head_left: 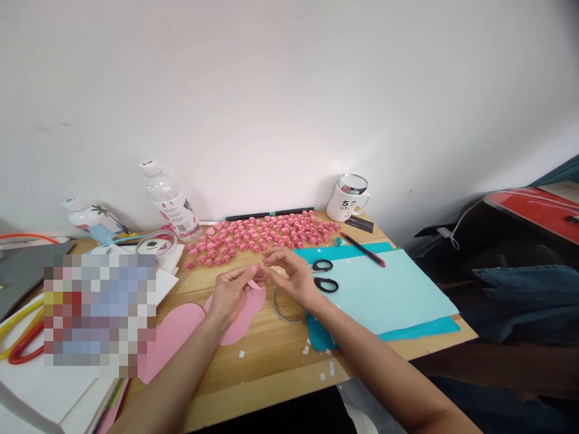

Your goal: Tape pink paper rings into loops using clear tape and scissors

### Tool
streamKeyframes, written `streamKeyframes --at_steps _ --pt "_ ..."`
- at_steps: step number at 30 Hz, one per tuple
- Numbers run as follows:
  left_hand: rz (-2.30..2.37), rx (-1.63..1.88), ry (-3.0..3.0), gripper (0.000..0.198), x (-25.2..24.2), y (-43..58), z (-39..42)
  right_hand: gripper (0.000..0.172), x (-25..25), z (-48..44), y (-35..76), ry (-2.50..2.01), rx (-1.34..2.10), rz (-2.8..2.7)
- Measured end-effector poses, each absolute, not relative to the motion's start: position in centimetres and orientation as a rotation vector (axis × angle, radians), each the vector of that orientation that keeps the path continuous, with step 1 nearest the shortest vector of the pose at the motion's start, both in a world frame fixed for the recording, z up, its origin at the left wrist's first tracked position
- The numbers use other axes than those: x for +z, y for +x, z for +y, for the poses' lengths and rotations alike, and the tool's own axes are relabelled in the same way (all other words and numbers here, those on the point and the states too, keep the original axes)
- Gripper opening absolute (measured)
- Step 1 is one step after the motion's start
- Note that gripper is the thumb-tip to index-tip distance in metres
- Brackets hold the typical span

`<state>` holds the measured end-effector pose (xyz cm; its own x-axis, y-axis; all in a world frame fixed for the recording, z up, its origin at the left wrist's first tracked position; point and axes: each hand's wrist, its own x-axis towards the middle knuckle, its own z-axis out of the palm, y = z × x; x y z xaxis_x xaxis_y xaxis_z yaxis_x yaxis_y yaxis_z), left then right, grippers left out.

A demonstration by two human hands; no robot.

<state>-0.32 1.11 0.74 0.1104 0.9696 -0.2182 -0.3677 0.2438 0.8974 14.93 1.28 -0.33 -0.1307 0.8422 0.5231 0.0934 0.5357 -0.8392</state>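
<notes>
In front of me my left hand pinches a narrow pink paper strip between thumb and fingers. My right hand meets it at the strip's upper end, with thumb and fingertips curled round that end; the very tips are small and partly hidden. Beneath the left hand and forearm lie rounded pink paper pieces. Behind both hands spreads a large group of small rolled pink paper roses. Close to the right wrist are black-handled scissors and a roll of clear tape.
Light blue sheets cover the table's right side, with a dark pen on them. A white mug and a plastic bottle stand by the wall. Papers are stacked left. White scraps lie near the front edge.
</notes>
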Motion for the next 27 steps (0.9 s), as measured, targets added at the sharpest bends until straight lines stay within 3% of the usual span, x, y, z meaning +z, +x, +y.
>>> streamKeyframes --at_steps 4,10,27 --pt "0.953 1.150 0.555 0.015 0.6 -0.7 1.6 0.019 -0.4 0.7 14.8 -0.862 0.415 -1.946" --pt "0.937 1.153 0.542 0.015 0.7 -0.6 1.4 0.014 -1.5 0.7 14.7 -0.854 0.178 -2.082" --pt "0.936 1.203 0.670 0.015 1.0 -1.0 1.7 0.011 -1.3 1.7 15.1 -0.969 0.465 -1.759"
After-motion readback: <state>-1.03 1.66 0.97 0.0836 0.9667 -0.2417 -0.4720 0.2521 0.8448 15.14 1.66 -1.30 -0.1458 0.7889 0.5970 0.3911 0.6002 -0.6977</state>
